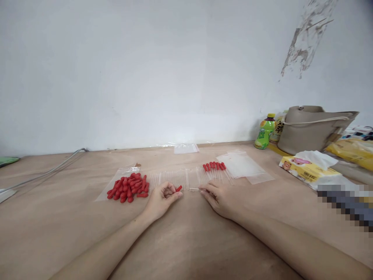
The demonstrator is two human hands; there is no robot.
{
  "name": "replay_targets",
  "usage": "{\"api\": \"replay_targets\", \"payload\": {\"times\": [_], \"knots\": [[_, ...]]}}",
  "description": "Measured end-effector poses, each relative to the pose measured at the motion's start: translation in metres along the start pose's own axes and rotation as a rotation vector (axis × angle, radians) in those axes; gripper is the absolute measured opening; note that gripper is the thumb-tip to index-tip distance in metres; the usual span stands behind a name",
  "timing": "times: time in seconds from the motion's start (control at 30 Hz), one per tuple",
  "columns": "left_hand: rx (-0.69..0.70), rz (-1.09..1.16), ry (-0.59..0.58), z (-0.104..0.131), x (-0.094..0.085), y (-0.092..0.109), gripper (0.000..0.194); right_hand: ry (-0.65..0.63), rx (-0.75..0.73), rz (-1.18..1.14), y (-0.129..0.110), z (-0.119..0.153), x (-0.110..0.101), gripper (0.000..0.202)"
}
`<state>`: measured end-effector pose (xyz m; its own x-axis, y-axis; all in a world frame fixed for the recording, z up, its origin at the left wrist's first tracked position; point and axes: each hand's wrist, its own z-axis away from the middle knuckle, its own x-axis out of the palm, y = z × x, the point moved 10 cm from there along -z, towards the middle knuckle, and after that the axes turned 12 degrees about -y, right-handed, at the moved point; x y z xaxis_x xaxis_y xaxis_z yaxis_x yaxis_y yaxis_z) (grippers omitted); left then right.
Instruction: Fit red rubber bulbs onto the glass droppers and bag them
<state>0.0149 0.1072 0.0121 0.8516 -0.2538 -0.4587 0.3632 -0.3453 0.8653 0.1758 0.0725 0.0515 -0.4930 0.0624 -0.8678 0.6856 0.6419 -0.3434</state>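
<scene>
Between the thumb and fingers of my left hand (163, 199) is a red rubber bulb (178, 188), its end toward the right. My right hand (217, 197) pinches a clear glass dropper tube (194, 189) that points left at the bulb; a small gap parts the two. Behind my hands lies a row of clear tubes (171, 178). Several droppers with red bulbs fitted (214, 166) lie side by side beyond my right hand. A heap of loose red bulbs (128, 187) rests on a clear plastic bag (101, 194) left of my left hand.
Flat plastic bags (243, 165) lie right of the droppers, and a white packet (186, 148) is by the wall. Farther right stand a green bottle (264, 132), a beige bag (311, 130) and a tissue pack (309, 171). A grey cable (62, 162) crosses the left side.
</scene>
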Motion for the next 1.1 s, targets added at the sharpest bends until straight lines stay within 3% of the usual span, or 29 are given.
{"api": "replay_targets", "payload": {"times": [0.17,0.33,0.5,0.67,0.9,1.0,1.1], "knots": [[0.051,-0.036,-0.017,0.000,0.003,0.005,0.020,0.064,-0.060,-0.054,-0.005,-0.001,0.001,0.025],[0.059,-0.052,-0.111,0.000,0.014,0.006,0.022,0.069,-0.094,-0.041,-0.014,-0.001,0.000,0.026],[0.086,-0.127,-0.080,0.001,0.010,0.006,0.023,0.075,-0.111,-0.051,-0.011,-0.001,0.007,0.024],[0.185,-0.272,-0.098,0.005,0.013,0.027,0.018,0.037,-0.158,-0.036,-0.007,-0.002,0.017,0.022],[0.294,-0.405,-0.212,0.014,0.028,0.048,0.018,-0.112,-0.228,0.053,-0.015,-0.006,0.018,0.020],[0.306,-0.450,-0.262,0.016,0.034,0.048,0.020,-0.098,-0.280,0.153,-0.018,-0.004,0.021,0.020],[0.291,-0.487,-0.239,0.015,0.034,0.047,0.019,-0.036,-0.304,0.257,-0.020,-0.001,0.024,0.018]]}}
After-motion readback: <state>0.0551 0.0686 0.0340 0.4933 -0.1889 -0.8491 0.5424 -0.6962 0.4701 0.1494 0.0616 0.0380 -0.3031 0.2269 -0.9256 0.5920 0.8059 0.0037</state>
